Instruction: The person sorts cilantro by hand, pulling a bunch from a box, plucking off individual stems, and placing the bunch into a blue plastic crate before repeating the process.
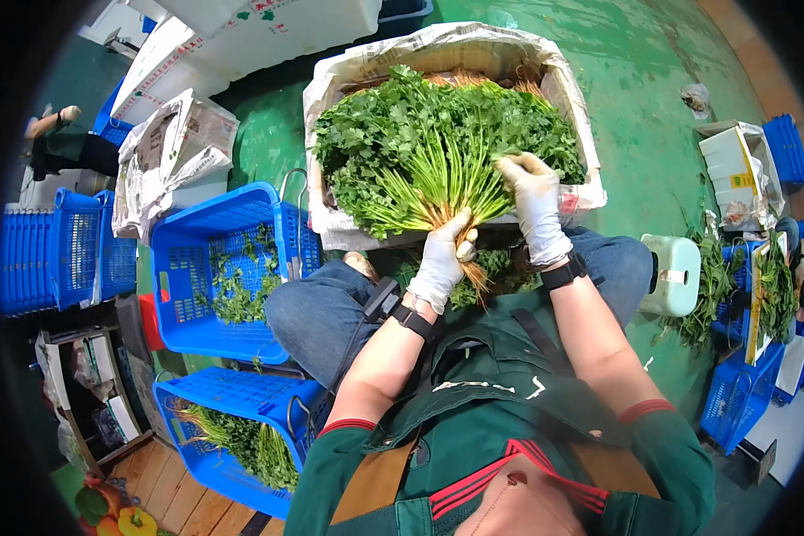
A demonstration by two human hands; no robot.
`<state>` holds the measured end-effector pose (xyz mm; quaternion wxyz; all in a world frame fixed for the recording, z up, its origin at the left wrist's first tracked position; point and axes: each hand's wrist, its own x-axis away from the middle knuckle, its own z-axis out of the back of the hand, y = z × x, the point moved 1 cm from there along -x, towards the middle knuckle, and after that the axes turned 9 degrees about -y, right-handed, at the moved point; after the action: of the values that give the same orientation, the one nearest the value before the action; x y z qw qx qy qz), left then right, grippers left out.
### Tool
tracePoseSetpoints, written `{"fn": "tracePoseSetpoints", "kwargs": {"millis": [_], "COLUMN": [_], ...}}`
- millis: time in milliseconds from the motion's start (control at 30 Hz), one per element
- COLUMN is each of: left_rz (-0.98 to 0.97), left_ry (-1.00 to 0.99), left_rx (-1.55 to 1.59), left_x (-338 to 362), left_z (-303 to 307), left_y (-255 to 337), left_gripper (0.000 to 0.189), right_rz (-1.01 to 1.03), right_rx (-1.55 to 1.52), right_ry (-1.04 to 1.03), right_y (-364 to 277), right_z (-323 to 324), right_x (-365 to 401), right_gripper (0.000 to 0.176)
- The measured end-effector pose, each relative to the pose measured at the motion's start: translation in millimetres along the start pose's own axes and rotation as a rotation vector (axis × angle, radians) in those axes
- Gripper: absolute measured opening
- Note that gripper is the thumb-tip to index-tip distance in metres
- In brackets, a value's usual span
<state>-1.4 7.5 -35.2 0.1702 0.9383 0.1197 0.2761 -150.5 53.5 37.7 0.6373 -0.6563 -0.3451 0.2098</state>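
My left hand (444,262), in a white glove, is closed round the root end of a bunch of cilantro (451,174). The stems fan out away from me and brown roots (481,273) hang below the fist. At the bunch's right edge is my gloved right hand (533,192), its fingers pinched together. Blurred green shows at those fingertips; I cannot make out what they hold. Beneath both hands, a newspaper-lined box (590,134) is heaped with more leafy greens (366,125), with roots along its far side.
Blue baskets (174,295) with loose greens stand at my left, one (188,447) holding rooted bunches. A paper-covered box (174,161) and white foam boxes (268,45) are beyond. On the right are a pale green stool (674,277) and more greens (715,286) on the green floor (643,89).
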Motion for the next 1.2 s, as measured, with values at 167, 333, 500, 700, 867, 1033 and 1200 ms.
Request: {"fn": "tracePoseSetpoints", "kwargs": {"millis": [167,333,500,700,867,1033,1200], "left_rz": [-0.036,-0.05,-0.103,-0.102,-0.257,-0.146,-0.1], "left_ry": [0.022,0.027,-0.243,0.099,0.063,0.08,0.073], "left_rx": [0.013,0.051,0.065,0.038,-0.291,-0.193,-0.123], "left_x": [-0.3,-5.4,-14.8,-0.8,2.5,8.4,8.8], "left_z": [-3.8,6.0,31.6,-15.3,4.0,-10.8,-16.5], "left_y": [-2.5,-6.6,-12.3,1.3,-15.6,5.9,8.7], "left_gripper": [0.015,0.014,0.018,0.013,0.012,0.022,0.028], "right_rz": [0.076,-0.171,-0.378,-0.126,0.556,0.121,0.513], "right_rx": [0.133,0.125,-0.06,0.978,0.814,0.638,0.665], "right_ry": [-0.271,-0.361,-0.555,-0.853,-0.608,-0.174,-0.048], "right_y": [2.1,14.6,0.5,-52.6,-47.2,18.7,-6.9], "right_z": [-21.8,-37.5,-28.1,-16.6,-43.8,-12.3,-16.3], "right_x": [15.8,24.3,33.4,43.9,38.0,4.0,17.6], "right_gripper": [0.014,0.014,0.012,0.014,0.033,0.022,0.018]}}
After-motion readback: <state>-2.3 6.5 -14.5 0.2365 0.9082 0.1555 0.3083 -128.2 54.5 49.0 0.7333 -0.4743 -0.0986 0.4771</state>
